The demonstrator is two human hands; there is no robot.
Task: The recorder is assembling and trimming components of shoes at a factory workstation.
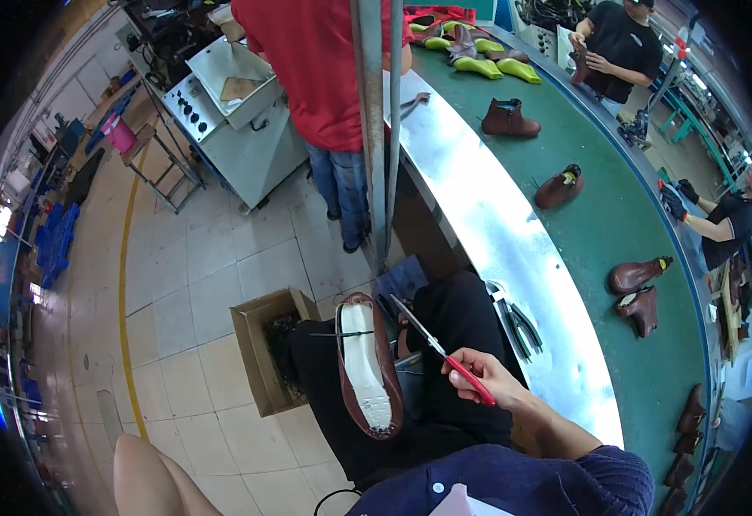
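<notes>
My right hand (483,378) is closed around the red handle of a long, thin metal tool (432,342). Its tip points up and left, near the shoe; the exact kind of tool is unclear. A brown leather shoe upper (367,370) lies sole side up across my lap, showing a white insole (360,353). A dark strand crosses the insole near one end, and small dark marks or tacks sit at the other. Of my left side only a bent bare arm (156,477) shows at the lower left; that hand is out of view. Black-handled pincers (522,331) rest on the metal ledge beside my right knee.
An open cardboard box (264,353) holding dark scraps stands left of my knees. To the right, a green conveyor belt (565,249) carries several brown shoes behind the metal ledge (496,215). A metal post (376,129) and a person in red (320,77) are ahead; other workers stand across the belt.
</notes>
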